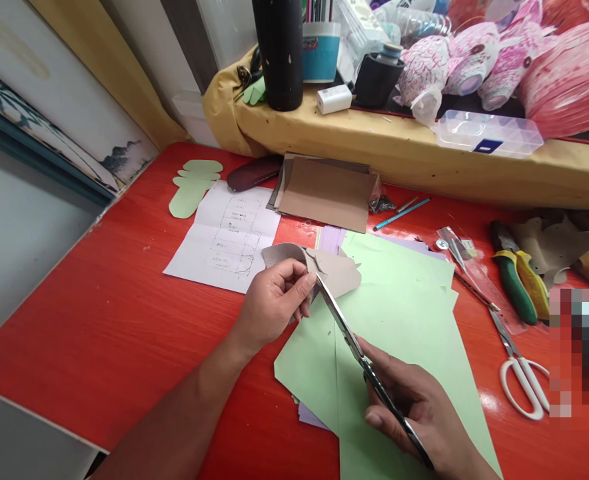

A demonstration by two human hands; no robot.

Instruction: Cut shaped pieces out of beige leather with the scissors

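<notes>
My left hand [278,300] pinches a curled piece of beige leather-like sheet [337,272] between thumb and fingers, its grey underside showing at the left. A thin sliver curls up from the piece near my fingertips. My right hand [414,403] grips a pair of scissors [342,323], seen almost edge-on, with long silver blades and dark handles. The blade tips meet the sheet's edge right beside my left thumb. Both hands are above large light green paper [399,320] on the red table [139,320].
A white sheet with a drawn pattern [224,240], green paper cutouts [194,187] and stacked brown sheets [327,190] lie behind. At right are white-handled scissors [519,383], green-yellow pliers [517,280] and a blue pen [402,215]. A cloth-covered ledge [324,130] holds a black bottle [278,57].
</notes>
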